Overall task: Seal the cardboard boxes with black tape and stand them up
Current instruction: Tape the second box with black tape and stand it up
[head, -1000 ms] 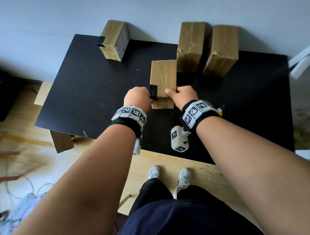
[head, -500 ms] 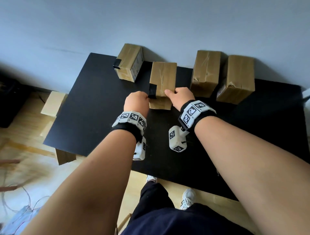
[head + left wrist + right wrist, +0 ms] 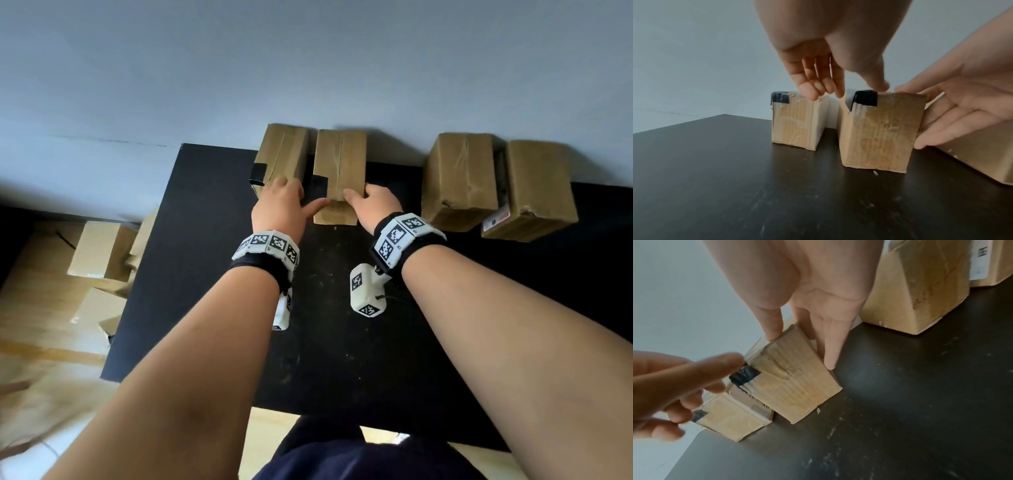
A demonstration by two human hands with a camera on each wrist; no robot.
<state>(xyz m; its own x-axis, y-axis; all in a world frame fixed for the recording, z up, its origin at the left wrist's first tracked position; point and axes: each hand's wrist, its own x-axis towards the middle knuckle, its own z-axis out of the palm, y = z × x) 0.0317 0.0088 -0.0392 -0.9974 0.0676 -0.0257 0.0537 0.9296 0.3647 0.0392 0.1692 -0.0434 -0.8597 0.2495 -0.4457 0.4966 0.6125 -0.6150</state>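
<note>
Four brown cardboard boxes stand along the back of the black table (image 3: 205, 274). The leftmost box (image 3: 282, 154) (image 3: 797, 121) carries black tape (image 3: 258, 173) on its top corner. Right beside it stands the second box (image 3: 339, 171) (image 3: 877, 133) (image 3: 795, 378), with black tape (image 3: 866, 97) on its top left corner. My left hand (image 3: 301, 202) (image 3: 838, 78) hovers over both, fingers straight, thumb touching the second box's top edge. My right hand (image 3: 363, 198) (image 3: 807, 337) rests its thumb on that box's top and lays straight fingers along its right side.
Two more boxes (image 3: 460, 178) (image 3: 537, 188) stand to the right, without black tape that I can see. The wall is right behind the row. Loose cardboard boxes (image 3: 99, 250) lie on the wooden floor left of the table.
Both hands slid the second box away from me to the back of the table, beside the leftmost box. My left hand uncurled from its taped corner.
</note>
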